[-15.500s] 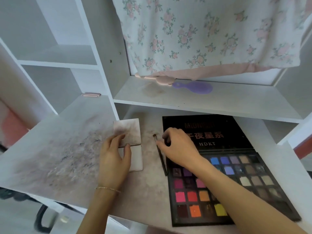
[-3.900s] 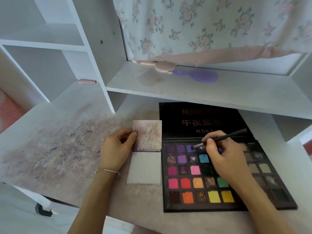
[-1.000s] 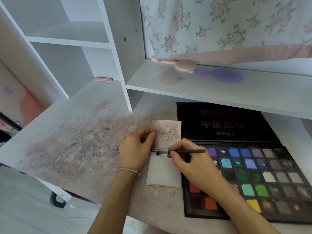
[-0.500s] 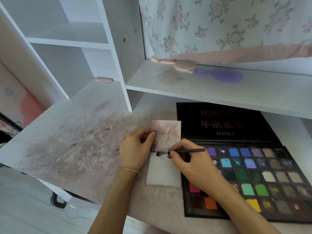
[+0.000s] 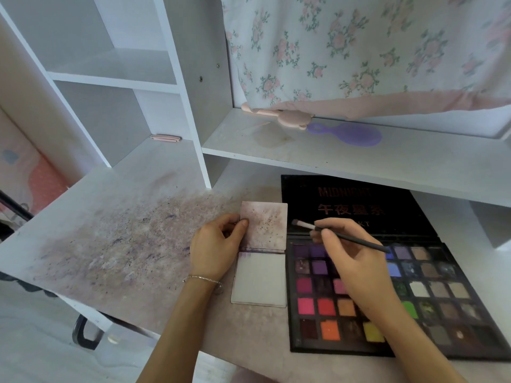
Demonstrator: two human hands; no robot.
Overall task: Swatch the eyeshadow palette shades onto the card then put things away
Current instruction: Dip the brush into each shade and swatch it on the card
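At the far left, white shelf compartments (image 5: 110, 64) stand above the worktop (image 5: 110, 244), whose surface is smeared with purplish-grey powder stains. A small pink clip-like item (image 5: 166, 138) lies at the back of the lower compartment; what it is cannot be made out.

The left hand (image 5: 215, 250), with a thin bracelet (image 5: 203, 279) at the wrist, pinches the left edge of the upper swatch card (image 5: 264, 225) between thumb and fingers. That card is mottled with pinkish and dark specks. Just below it, touching along a purple-streaked seam, lies a second card (image 5: 260, 277), mostly plain white.

The right hand (image 5: 351, 261) grips a thin black eyeshadow brush (image 5: 348, 237) in curled fingers, its pale tip pointing left, just beside the upper card's right edge and over the palette lid.

The eyeshadow palette (image 5: 442, 341) lies open on the worktop, right of the cards. Its black lid reads "MIDNIGHT" faintly, then four Chinese characters, then letters ending "KT", the rest hidden by the hand. Its pans hold purples, pinks, reds, orange, yellow, green, blues and browns; the hand and forearm cover several.

On the shelf (image 5: 359, 158) above rest a pink comb-like item (image 5: 279, 116) and a purple hairbrush (image 5: 348, 134), under a floral cloth (image 5: 359, 51) cut off at the top and right.
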